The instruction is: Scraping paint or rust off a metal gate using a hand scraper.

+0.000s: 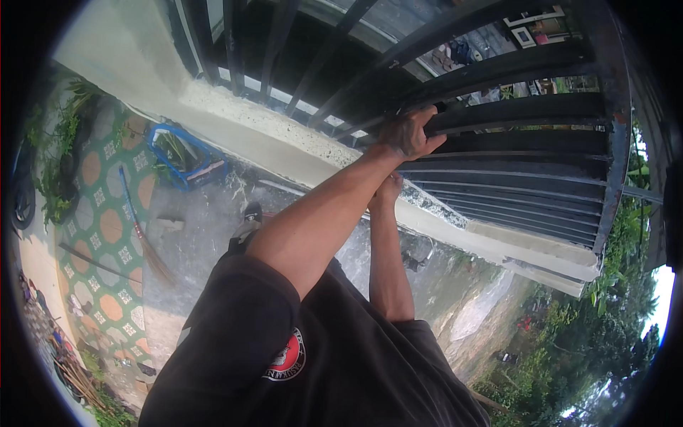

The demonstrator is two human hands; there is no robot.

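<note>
My left hand [408,133] reaches up to the dark metal window grille [525,115]. Its thumb and index finger lie on either side of one flat bar, and the other fingers are mostly hidden. A small black piece shows beside the index fingertip; I cannot tell what it is. Just below, my right hand [389,188] is curled at the edge of the pale concrete sill [277,123], partly covered by my left forearm. Whatever may be inside those curled fingers is hidden.
A blue-framed container [187,168] stands against the wall at left. A broom [141,229] lies across patterned floor tiles [111,224] and grey concrete. The grille's outer frame [619,139] juts out at right. Greenery [565,341] grows at lower right.
</note>
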